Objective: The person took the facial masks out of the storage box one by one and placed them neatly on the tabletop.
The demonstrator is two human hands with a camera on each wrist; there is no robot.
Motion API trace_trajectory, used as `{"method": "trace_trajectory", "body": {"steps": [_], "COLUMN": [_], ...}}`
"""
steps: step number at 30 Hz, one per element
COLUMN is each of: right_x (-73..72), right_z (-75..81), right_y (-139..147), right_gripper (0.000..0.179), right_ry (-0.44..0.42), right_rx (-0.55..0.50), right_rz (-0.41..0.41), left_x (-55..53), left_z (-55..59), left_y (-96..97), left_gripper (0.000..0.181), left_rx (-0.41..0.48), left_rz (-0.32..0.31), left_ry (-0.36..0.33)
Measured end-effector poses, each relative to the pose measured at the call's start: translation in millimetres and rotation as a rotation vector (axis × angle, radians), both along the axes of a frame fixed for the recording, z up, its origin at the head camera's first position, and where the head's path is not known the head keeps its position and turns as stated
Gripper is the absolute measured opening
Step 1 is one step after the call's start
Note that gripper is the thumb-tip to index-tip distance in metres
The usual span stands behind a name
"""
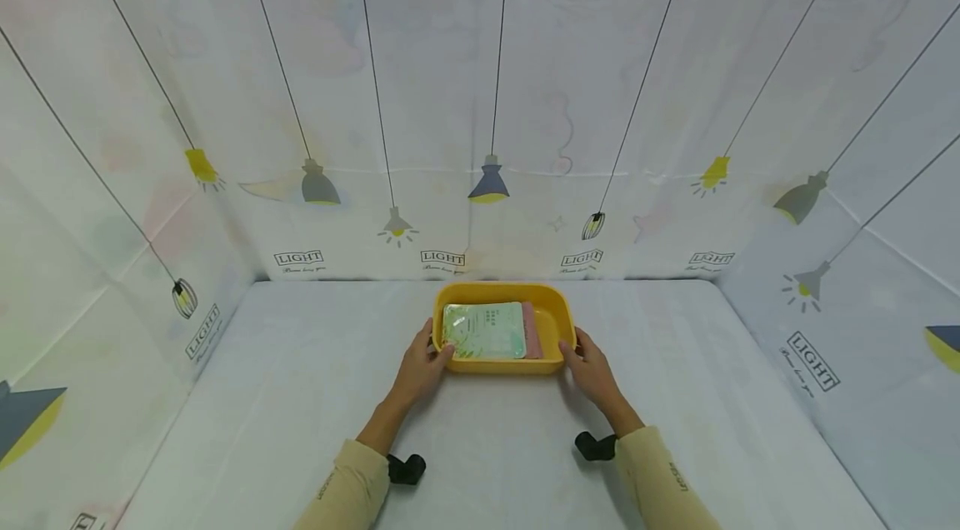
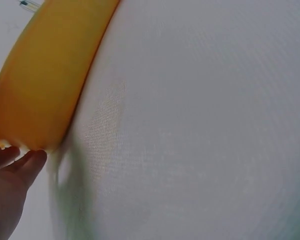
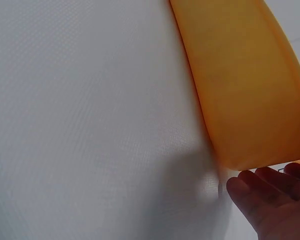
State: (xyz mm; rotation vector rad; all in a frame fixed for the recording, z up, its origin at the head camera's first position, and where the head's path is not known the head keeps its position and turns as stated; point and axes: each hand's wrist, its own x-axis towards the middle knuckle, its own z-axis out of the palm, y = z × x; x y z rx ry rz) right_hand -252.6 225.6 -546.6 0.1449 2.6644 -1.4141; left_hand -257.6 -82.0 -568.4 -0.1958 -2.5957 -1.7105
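Note:
A yellow plastic basin [image 1: 553, 332] with rounded corners sits at the far middle of the table, held at both ends. Inside it a pale green flat packet [image 1: 483, 332] overlaps a pink packet [image 1: 533, 333], of which only the right edge shows. My left hand [image 1: 417, 369] grips the near left corner, thumb over the rim and fingers against the outside. At the near right corner my right hand [image 1: 596, 373] holds the rim the same way. Both wrist views show the basin's yellow side wall [image 2: 45, 75] with fingertips at its end; the packets are hidden there.
A white cloth covers the table [image 1: 315, 363]. White sheets with printed lamps form a back wall [image 1: 517, 230] close behind the basin and walls on both sides. A black wrist mount [image 1: 406, 470] sits at the left sleeve, another black mount [image 1: 596, 446] at the right.

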Motion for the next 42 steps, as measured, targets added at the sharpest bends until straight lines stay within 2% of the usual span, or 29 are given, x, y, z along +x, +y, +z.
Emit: {"method": "trace_trajectory", "body": {"steps": [12,23,31,35,42], "right_x": [-0.9,3.1,5.7,7.0,5.9], "right_z": [-5.2,-3.0,-3.5,-3.7,-3.7], "right_y": [-4,-9,-25,-37,-63], "right_gripper": [0.055,0.056,0.057,0.059,0.056], "right_ry": [0.050,0.029,0.052,0.045,0.093], "right_rx": [-0.021,-0.052,-0.046,-0.050,-0.070], "right_rz": [-0.028,-0.046,-0.043,-0.045,-0.015], "left_x": [0.3,2.2,10.4,15.9,23.5], "left_z": [2.1,1.2,1.2,0.3,4.3], "left_y": [3.2,-1.2,-18.4,-30.4,-56.2], "left_gripper": [0.069,0.070,0.069,0.070,0.070], "left_rx": [0.020,0.031,0.051,0.058,0.038], "left_rz": [0.033,0.055,0.074,0.088,0.124], "left_ry": [-0.013,-0.050,-0.019,-0.033,-0.054]}}
